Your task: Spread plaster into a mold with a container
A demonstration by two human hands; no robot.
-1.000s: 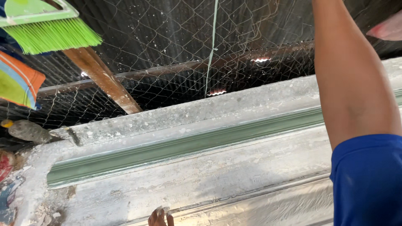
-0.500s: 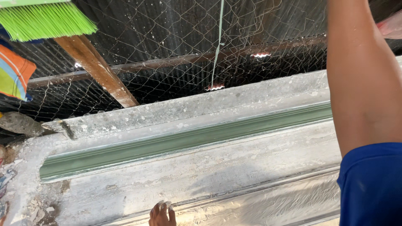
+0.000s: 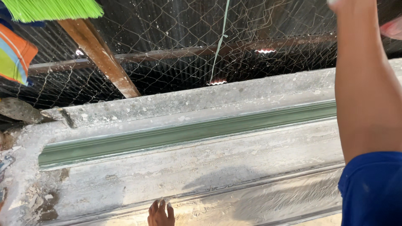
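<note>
My left hand (image 3: 160, 213) shows only its fingertips at the bottom edge. They are held together against the rough grey plaster of a wall (image 3: 201, 167), and the palm is hidden. My right arm (image 3: 364, 92), in a blue sleeve (image 3: 372, 188), reaches straight up on the right; its hand is cut off by the top edge. A green moulding strip (image 3: 184, 134) runs across the wall above my left fingertips, below a concrete ledge (image 3: 188, 102).
Wire mesh (image 3: 176, 37) fills the opening above the ledge, with a wooden beam (image 3: 100, 54) slanting behind it. A thin green string (image 3: 220, 42) hangs down. A green broom head (image 3: 54, 9) and an orange striped cloth (image 3: 14, 56) are at the upper left. A pink shape (image 3: 393, 27) shows at the right edge.
The view has drifted, so the broom and beam sit higher and further left. My left fingertips have come up slightly into view. My right arm stays raised.
</note>
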